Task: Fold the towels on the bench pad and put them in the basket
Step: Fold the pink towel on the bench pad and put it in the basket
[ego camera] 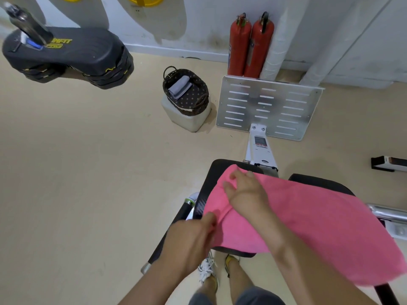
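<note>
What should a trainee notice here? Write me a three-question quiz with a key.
1. True or false: the right hand lies flat on the pink towel on the bench pad.
2. The folded towel in the basket is: A grey, B pink, C yellow.
3. How many red fire extinguishers are in view?
Key: 1 true; 2 A; 3 two.
</note>
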{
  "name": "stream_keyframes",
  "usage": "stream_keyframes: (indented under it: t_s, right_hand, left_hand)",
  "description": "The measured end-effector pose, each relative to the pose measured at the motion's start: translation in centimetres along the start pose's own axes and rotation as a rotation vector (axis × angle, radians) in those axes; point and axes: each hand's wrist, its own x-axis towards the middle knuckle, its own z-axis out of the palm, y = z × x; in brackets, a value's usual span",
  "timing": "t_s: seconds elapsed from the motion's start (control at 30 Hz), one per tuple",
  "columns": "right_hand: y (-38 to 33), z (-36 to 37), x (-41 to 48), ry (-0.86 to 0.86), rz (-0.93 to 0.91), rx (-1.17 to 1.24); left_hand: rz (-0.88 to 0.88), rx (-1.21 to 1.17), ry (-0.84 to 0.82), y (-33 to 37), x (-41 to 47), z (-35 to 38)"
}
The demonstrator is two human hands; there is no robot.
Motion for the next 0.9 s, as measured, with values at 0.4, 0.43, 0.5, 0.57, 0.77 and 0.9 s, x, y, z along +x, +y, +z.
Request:
stream_keyframes:
  t_s: [0.4, 0.43, 0.5, 0.57, 0.77, 0.9]
  right_hand:
    - [1.6, 0.3, -1.3, 0.217, -0.037, 0.397]
    - [1.5, 0.1, -1.5, 0.216, -0.03, 0.533]
    - [1.4, -0.3, -2.0, 0.219, -0.014, 0.728]
    - [1.7, -0.8, -2.5, 0.244, 0.008, 0.805]
    - [1.7, -1.0, -6.3, -0.015, 0.063, 0.894]
    - [1.7, -0.8, -9.2, -0.102, 0.028, 0.968]
  left_hand:
    - [0.061, -0.462, 0.159, 0.0, 8.2, -2.4]
    - [0.125, -0.417, 0.134, 0.0, 9.3, -2.5]
    - [0.224, -0.358, 0.113, 0.4, 10.8, -3.4]
    - [0.254, -0.392, 0.114, 0.7, 11.6, -4.7]
    - [0.244, -0.562, 0.142, 1.6, 12.0, -8.5]
    - [0.214, -0.757, 0.181, 2.4, 12.2, -9.9]
